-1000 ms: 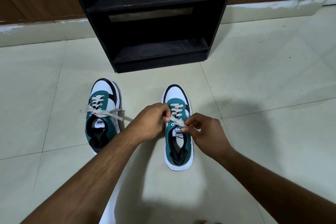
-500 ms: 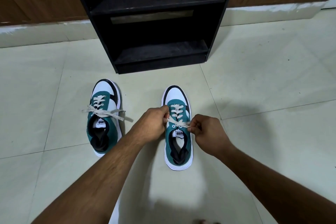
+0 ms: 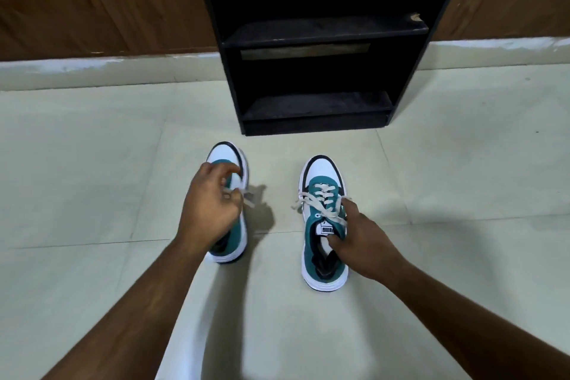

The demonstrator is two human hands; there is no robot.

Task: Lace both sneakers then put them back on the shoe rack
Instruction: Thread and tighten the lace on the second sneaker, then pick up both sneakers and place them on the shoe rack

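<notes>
Two teal, white and black sneakers stand on the tiled floor, toes toward the black shoe rack [image 3: 320, 31]. My left hand [image 3: 212, 205] covers the middle of the left sneaker [image 3: 228, 154], fingers curled around its upper and laces; a lace end sticks out to the right. My right hand [image 3: 359, 236] grips the right sneaker [image 3: 322, 173] at its tongue and collar, thumb inside the opening. The right sneaker's beige laces [image 3: 320, 200] are crossed and lie loose across the tongue. Whether either sneaker is lifted off the floor, I cannot tell.
The rack has two dusty shelves, the lower one [image 3: 317, 106] just beyond the sneakers' toes. A wooden wall panel [image 3: 101, 0] and a pale skirting [image 3: 108, 69] run behind. Pale floor tiles [image 3: 462, 148] spread all around.
Both hands let go of the right sneaker's laces. My left hand moved over to the left sneaker, and my right hand took hold of the right sneaker's tongue. The view shifted left.
</notes>
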